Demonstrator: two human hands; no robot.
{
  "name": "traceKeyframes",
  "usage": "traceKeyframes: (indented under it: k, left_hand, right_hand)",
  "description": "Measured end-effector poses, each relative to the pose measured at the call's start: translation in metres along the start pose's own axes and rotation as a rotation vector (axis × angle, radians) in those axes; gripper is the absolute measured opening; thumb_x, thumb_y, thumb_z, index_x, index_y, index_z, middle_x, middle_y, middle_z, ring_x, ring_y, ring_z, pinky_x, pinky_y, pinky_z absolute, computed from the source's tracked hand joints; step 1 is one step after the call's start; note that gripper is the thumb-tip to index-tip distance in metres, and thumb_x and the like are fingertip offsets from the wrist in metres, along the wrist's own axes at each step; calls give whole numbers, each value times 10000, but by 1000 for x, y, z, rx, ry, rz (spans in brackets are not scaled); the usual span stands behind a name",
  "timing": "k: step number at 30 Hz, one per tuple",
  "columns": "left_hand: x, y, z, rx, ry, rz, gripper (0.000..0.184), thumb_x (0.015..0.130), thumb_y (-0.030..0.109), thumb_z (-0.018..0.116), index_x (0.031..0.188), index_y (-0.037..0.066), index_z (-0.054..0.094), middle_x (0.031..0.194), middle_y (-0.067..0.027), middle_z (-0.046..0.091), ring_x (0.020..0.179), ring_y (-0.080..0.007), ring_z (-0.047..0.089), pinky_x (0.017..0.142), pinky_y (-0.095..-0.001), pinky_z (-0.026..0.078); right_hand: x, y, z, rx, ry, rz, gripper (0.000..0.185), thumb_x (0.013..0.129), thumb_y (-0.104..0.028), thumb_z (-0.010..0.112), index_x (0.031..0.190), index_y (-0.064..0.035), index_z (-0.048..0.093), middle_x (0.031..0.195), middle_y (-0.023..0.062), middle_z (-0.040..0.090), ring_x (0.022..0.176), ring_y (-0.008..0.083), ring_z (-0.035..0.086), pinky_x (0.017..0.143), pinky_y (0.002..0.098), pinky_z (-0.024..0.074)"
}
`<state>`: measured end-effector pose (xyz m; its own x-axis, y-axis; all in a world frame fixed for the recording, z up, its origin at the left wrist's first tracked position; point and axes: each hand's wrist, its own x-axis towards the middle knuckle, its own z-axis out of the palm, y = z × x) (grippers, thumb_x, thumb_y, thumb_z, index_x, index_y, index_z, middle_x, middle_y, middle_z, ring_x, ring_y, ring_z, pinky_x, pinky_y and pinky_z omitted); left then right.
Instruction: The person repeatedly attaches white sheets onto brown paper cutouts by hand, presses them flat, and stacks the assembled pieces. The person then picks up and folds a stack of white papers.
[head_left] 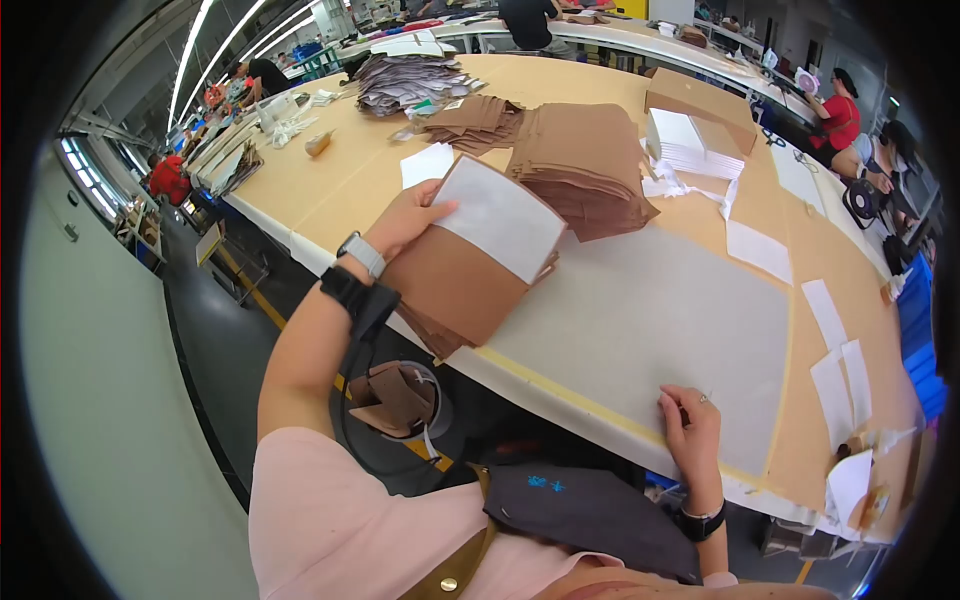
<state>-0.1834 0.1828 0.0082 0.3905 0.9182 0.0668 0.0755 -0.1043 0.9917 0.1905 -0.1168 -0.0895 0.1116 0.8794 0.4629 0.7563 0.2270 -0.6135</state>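
1. Right hand: poised at the near edge of the table; fingers are curled in together. Whether anything is pinched cannot be told.
2. Bin: found below the table edge, filled with stiff, folded brown pieces.
3. Left hand: clamped on the layered brown panels, thumb pressed over the top. The panels are tilted at the table's near edge; they are flat, matte and straight-sided.
4. Progress: a smooth white sheet is laid over the far part of the uppermost panel, with a brown margin left showing. Bonding cannot be verified. Work is judged to be part-way.
5. Grey mat: thin, smooth, bordered in yellow.
6. Remaining stock: a tall brown stack, uneven at its edges, is seen beyond the panels; a crisp white stack is placed to its right, before a cardboard box. Neither is being handled.
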Motion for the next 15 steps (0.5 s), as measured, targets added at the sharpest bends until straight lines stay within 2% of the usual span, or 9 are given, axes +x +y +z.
traceKeyframes:
  k: [2,3,5,6,10,12,13,15]
  left_hand:
    - [19,-23,-34,365,5,-248,529,951,158,681,1438,57,500,1129,-100,700,977,-128,656,858,-268,520]
    - [25,-37,-47,367,-5,-250,529,951,158,681,1438,57,500,1129,-100,700,977,-128,656,858,-268,520]
    - [34,-49,-62,578,31,-204,508,941,197,699,1413,80,550,1040,-99,724,910,-118,660,777,-261,517]
    - [35,-51,-66,542,39,-200,488,936,235,708,1386,95,586,986,-72,727,868,-115,652,728,-283,508]
    - [39,-47,-74,711,24,-197,481,948,245,694,1383,76,579,1018,-106,716,890,-145,652,791,-302,503]
    - [50,-42,-69,1188,275,-25,405,927,261,703,1278,68,644,996,-142,714,894,-204,676,775,-327,514]
    - [61,-39,-62,1185,272,-3,405,927,261,703,1278,68,644,996,-142,714,894,-204,676,775,-327,514]
    - [66,-15,-18,1188,348,487,329,912,270,704,1162,57,682,1023,-154,698,915,-290,679,786,-368,527]
  right_hand:
    - [0,-1,4,109,33,158,85,903,-29,662,974,-5,703,773,138,662,652,271,638,616,336,493]
    - [-2,1,4,107,37,167,85,903,-29,662,974,-5,703,773,138,662,652,271,638,616,336,493]
    - [-3,6,4,90,43,132,80,899,-26,667,969,-3,699,773,129,662,651,259,637,612,329,488]
    - [-3,5,4,89,47,144,80,899,-26,667,969,-3,699,773,129,662,651,259,637,612,329,488]
    - [-2,-1,3,73,34,174,62,896,-24,669,946,-9,701,766,128,660,652,259,636,608,331,489]
    - [0,0,2,59,46,182,58,895,-22,669,940,-12,703,762,129,660,653,259,636,606,333,490]
    - [-1,0,1,51,43,154,58,894,-21,669,940,-11,703,764,129,665,654,257,641,603,334,493]
    - [-2,0,2,36,40,128,58,893,-20,668,939,-10,702,766,130,670,654,256,647,601,335,496]
